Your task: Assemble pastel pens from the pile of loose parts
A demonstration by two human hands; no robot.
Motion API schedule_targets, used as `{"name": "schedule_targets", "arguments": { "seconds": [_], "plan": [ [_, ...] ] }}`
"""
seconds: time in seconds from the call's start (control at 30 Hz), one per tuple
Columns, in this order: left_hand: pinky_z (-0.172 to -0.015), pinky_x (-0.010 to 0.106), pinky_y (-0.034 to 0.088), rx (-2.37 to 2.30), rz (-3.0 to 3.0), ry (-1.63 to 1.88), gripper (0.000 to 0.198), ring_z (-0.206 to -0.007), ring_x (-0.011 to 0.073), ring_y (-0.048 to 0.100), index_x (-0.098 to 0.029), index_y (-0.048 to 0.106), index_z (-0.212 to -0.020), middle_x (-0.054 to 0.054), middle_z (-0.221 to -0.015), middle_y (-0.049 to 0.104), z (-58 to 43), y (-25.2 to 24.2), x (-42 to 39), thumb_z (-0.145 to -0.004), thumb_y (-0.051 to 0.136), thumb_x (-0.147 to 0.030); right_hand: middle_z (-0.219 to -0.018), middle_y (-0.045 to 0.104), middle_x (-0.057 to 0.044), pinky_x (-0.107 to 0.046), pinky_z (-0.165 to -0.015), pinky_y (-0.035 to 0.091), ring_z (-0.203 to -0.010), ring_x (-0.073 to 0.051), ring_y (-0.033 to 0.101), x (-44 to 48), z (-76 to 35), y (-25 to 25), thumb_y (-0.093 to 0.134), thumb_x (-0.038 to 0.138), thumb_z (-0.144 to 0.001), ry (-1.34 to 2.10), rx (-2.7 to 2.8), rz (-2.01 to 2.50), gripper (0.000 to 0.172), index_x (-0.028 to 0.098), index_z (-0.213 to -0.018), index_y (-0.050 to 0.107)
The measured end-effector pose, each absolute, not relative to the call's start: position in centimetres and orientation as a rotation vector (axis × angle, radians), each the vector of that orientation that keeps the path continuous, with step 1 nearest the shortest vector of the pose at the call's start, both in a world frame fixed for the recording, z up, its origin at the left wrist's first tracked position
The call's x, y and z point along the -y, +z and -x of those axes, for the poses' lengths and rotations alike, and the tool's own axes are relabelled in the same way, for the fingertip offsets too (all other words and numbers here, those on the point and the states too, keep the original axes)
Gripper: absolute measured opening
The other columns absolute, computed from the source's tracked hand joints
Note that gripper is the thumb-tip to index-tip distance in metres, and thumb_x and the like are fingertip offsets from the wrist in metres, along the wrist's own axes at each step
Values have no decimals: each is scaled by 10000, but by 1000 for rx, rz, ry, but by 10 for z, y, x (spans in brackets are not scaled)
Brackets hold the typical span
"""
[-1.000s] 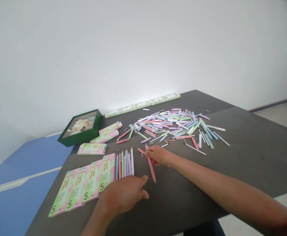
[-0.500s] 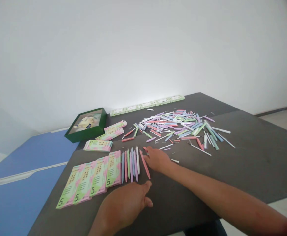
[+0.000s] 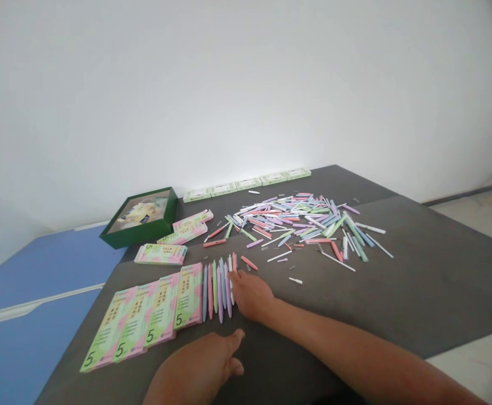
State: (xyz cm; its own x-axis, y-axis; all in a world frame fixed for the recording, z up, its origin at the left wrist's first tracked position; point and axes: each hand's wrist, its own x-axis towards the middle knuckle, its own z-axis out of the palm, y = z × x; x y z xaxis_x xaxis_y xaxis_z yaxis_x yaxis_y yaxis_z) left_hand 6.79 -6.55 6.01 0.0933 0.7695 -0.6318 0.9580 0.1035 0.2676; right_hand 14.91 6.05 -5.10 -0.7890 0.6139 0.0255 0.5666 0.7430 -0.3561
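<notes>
A row of several pastel pens [image 3: 214, 288] lies side by side on the dark table, just right of the pink-and-green boxes. At the row's right end, my right hand [image 3: 252, 293] has its fingers closed on a red pen [image 3: 234, 262], which lies against the white pen [image 3: 230, 264]; the hand covers most of the red one. My left hand [image 3: 201, 363] holds nothing, thumb and fingers apart, near the table's front below the row. A short red pen barrel [image 3: 249, 262] lies just beyond my right hand.
Overlapping pink-and-green boxes [image 3: 161, 309] lie at left, more boxes [image 3: 161, 254] behind them. A green box [image 3: 144, 228] holding packets stands at the back left. Pen parts [image 3: 296, 219] form a wide pile at centre right. Pale green boxes [image 3: 248, 184] line the wall.
My right hand has moved left and brought the tilted red pen up against the row, now nearly parallel. My left hand stays open. The whole view has shifted slightly.
</notes>
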Motion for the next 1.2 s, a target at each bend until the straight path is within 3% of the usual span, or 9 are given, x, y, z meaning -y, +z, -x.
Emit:
{"name": "schedule_targets", "arguments": {
  "seconds": [0.13, 0.3, 0.43, 0.53, 0.67, 0.83, 1.07, 1.2],
  "plan": [
    [-768, 359, 479, -1705, -1706, -363, 515, -953, 283, 636, -205, 467, -1338, 112, -1045, 688, -67, 59, 65, -828, 400, -226, -1055, 605, -96, -308, -777, 450, -947, -205, 592, -69, -164, -51, 398, 202, -877, 552, 2748, 829, 275, 189, -1142, 474],
    [-773, 376, 482, -1746, -1693, -415, 518, -944, 293, 641, -206, 490, -1325, 123, -1043, 683, -66, 57, 64, -814, 408, -236, -1063, 599, -92, -315, -755, 433, -921, -206, 589, -100, -184, -43, 334, 302, -930, 529, 2589, 1202, 271, 195, -1111, 505],
    [-768, 366, 485, -1726, -1714, -460, 531, -952, 294, 640, -209, 482, -1333, 118, -1046, 685, -74, 56, 59, -807, 423, -238, -1110, 565, -114, -361, -805, 417, -1009, -249, 535, -115, -176, -44, 447, 389, -888, 378, 2605, 1197, 314, 185, -1115, 519],
    [-766, 357, 486, -1713, -1718, -447, 526, -944, 285, 643, -214, 488, -1328, 103, -1034, 692, -80, 57, 55, -807, 420, -233, -1110, 557, -117, -380, -830, 403, -1027, -256, 514, -114, -161, -53, 497, 355, -868, 241, 2680, 1131, 292, 187, -1103, 541],
    [-786, 377, 480, -1764, -1710, -480, 530, -957, 292, 637, -217, 488, -1328, 114, -1062, 682, -78, 57, 56, -801, 426, -235, -1043, 579, -116, -355, -790, 405, -960, -228, 532, -116, -159, -63, 335, 227, -941, 171, 2679, 1122, 263, 176, -1078, 553],
    [-773, 371, 486, -1757, -1695, -530, 514, -954, 285, 641, -224, 518, -1300, 117, -1063, 681, -69, 50, 63, -797, 413, -234, -1054, 580, -134, -375, -817, 374, -997, -248, 503, -143, -190, -64, 290, 261, -962, 117, 2665, 1164, 314, 160, -1078, 564],
    [-738, 322, 483, -1731, -1705, -461, 488, -898, 257, 654, -229, 555, -1266, 96, -1012, 698, -62, 36, 63, -801, 407, -256, -1062, 587, -131, -406, -856, 343, -1029, -273, 477, -173, -253, -50, 413, 272, -915, 25, 2659, 1216, 253, 155, -1076, 569],
    [-697, 302, 477, -1700, -1731, -453, 486, -849, 244, 662, -232, 552, -1268, 82, -963, 712, -61, 32, 59, -805, 402, -248, -1159, 561, -139, -427, -922, 319, -1084, -276, 460, -147, -281, -52, 430, 361, -900, 30, 2607, 1155, 359, 157, -1181, 523]
  ]
}}
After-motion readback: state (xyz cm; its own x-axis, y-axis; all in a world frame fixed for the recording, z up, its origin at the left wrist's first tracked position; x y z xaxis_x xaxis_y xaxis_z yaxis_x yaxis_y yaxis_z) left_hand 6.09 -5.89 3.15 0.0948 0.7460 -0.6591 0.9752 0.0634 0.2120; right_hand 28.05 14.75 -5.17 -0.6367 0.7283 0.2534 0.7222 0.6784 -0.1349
